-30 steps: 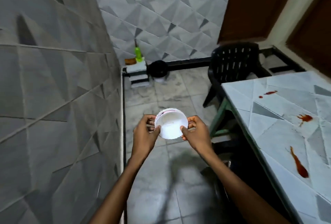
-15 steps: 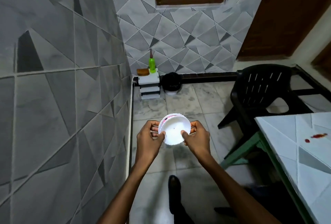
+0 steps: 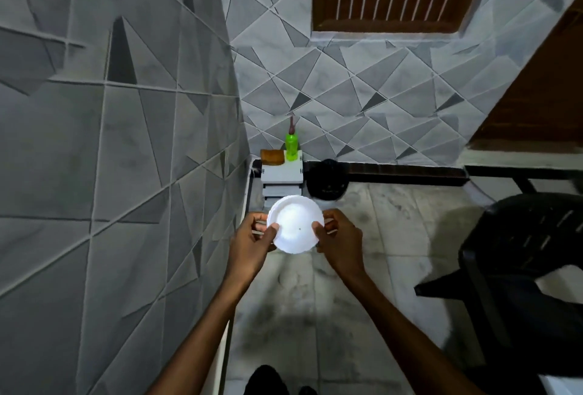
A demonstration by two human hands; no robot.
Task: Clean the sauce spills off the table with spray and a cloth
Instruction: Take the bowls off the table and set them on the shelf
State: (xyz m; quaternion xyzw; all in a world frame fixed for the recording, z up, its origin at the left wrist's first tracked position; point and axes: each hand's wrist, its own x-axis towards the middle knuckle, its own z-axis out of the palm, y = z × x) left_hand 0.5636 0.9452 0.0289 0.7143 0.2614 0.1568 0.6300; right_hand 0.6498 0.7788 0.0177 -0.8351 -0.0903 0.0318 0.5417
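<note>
Open floor (image 3: 388,221) from plate (image 3: 296,225) to bottle (image 3: 291,148)

Table out of view; green btl (image 3: 291,146) nearer.

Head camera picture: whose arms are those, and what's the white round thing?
The camera sits on a person's head, looking down, so those are that person's own arms. The left hand and the right hand each pinch an edge of a white dish above the tiled floor. In the corner ahead, a small white stand carries a green bottle and a brown thing, maybe a cloth. A black chair stands on the right. The table to clean is out of view.
</note>
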